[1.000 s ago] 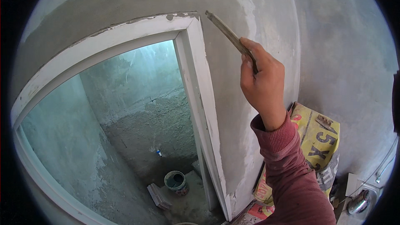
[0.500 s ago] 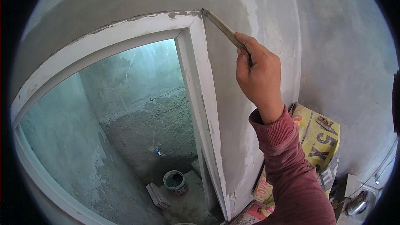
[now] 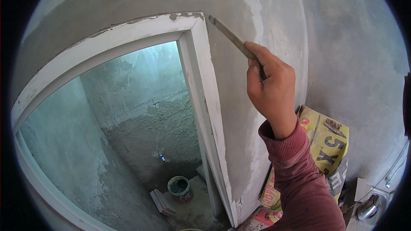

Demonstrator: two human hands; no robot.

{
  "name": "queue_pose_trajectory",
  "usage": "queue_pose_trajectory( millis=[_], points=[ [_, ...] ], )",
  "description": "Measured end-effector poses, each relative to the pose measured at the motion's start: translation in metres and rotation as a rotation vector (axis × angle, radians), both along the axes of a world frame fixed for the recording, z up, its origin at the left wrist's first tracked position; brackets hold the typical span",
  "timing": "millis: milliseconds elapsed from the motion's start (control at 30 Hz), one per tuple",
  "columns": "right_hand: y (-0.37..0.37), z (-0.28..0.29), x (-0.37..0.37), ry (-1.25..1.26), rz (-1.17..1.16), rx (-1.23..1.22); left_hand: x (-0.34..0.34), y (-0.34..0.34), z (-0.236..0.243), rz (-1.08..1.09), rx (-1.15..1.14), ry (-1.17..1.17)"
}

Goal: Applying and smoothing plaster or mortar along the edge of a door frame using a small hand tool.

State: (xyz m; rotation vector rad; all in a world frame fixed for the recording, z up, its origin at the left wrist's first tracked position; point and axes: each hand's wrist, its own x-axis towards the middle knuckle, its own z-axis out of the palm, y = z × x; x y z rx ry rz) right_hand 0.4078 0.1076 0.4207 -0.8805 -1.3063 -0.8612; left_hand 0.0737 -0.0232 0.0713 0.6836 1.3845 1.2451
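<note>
My right hand (image 3: 272, 87), in a dark red sleeve, is closed around a narrow, mortar-stained flat stick (image 3: 231, 37), its thumb and forefinger pinching it. The stick slants up and left, its tip beside the top right corner of a white door frame (image 3: 199, 47) and slightly apart from it. Grey plaster smears and chips mark the frame's upper edge. Around it the cement-plastered wall (image 3: 237, 102) has a darker, damp-looking band next to the frame. My left hand is out of view.
Through the doorway, a bucket (image 3: 180, 187) stands on the floor beside a stack of tiles (image 3: 162, 202). Below my right arm sits a yellow printed sack (image 3: 327, 137). A metal sink (image 3: 376, 201) with a shiny pot (image 3: 367, 208) is at the lower right.
My right hand has moved down and slightly right. The stick's tip has come away from the frame's corner.
</note>
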Motion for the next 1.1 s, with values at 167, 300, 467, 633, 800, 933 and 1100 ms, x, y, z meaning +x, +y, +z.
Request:
queue_pose_trajectory(
  millis=[167, 300, 467, 633, 800, 933, 1100],
  points=[
    [0.008, 0.012, 0.000, -0.021, -0.014, 0.098, 0.000, 0.010, 0.017, 0.229, -0.375, -0.487],
    [0.013, 0.014, 0.000, -0.013, 0.024, 0.084, -0.008, 0.012, 0.004, 0.255, -0.343, -0.588],
    [0.017, 0.013, 0.000, 0.001, -0.002, 0.051, -0.003, 0.012, 0.013, 0.242, -0.348, -0.555],
    [-0.006, 0.006, 0.002, -0.032, 0.013, 0.074, 0.008, 0.010, 0.020, 0.278, -0.320, -0.420],
    [-0.015, 0.021, 0.024, -0.016, -0.131, 0.113, 0.007, 0.000, 0.009, 0.056, 0.000, 0.019],
    [0.003, 0.041, 0.045, -0.114, -0.148, 0.152, -0.025, 0.009, -0.060, 0.036, 0.086, 0.207],
    [0.006, 0.053, 0.058, -0.316, -0.279, 0.135, -0.015, 0.006, -0.032, 0.118, -0.060, -0.099]
  ],
)
